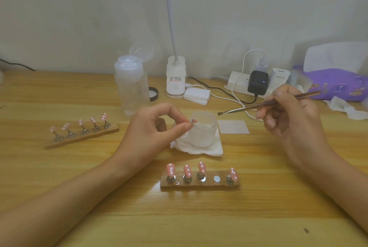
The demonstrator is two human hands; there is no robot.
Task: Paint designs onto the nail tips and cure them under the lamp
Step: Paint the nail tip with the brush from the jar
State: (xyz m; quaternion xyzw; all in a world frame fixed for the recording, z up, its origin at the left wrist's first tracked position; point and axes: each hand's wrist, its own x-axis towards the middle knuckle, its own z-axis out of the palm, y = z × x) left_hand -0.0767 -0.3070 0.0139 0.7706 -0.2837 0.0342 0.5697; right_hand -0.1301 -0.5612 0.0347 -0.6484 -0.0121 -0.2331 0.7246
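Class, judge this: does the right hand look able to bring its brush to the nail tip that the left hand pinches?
Probably yes. The right hand holds the brush with its bristles aimed at the nail tip in the left hand, and nothing stands in the gap between them.

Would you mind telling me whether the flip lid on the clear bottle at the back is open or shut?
Open: the flip lid stands tipped back above the clear bottle, its top disc uncovered.
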